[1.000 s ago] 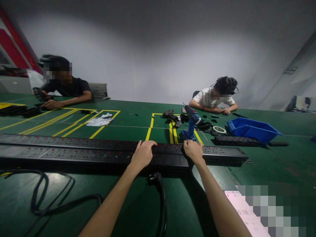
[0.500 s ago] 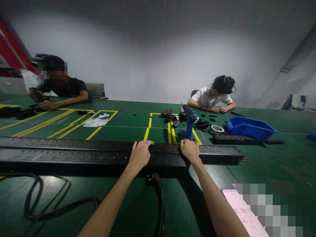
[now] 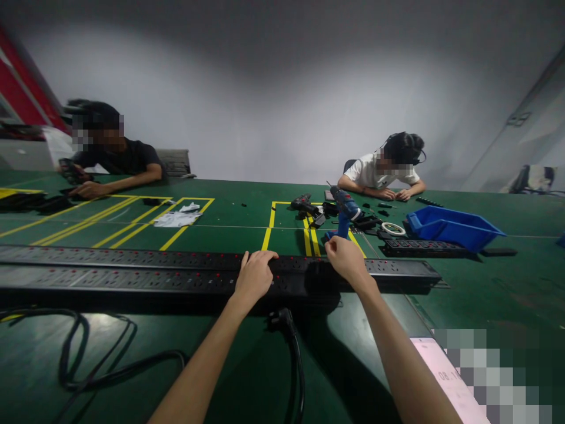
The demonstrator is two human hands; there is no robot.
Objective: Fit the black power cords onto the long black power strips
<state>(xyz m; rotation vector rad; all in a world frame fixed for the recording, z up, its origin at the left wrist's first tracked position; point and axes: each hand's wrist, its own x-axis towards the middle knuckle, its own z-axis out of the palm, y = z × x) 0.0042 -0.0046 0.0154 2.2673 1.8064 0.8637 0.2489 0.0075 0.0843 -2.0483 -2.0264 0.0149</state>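
Observation:
Two long black power strips lie side by side across the table, the rear strip reaching farther right than the front strip. My left hand rests on the strips, its fingers curled over the rear one. My right hand is closed just above the rear strip, in front of a blue cordless drill that stands upright. Whatever its fingers may hold is hidden. A black plug with its cable lies near the front strip's edge.
Across the green table sit two people, at left and right. A blue bin, a white tape roll and a second drill lie beyond the strips. Looped cable is at front left, a phone at front right.
My right hand has lifted slightly off the strip, its fingers now drawn together. My left hand stays on the strips. The view has shifted a little.

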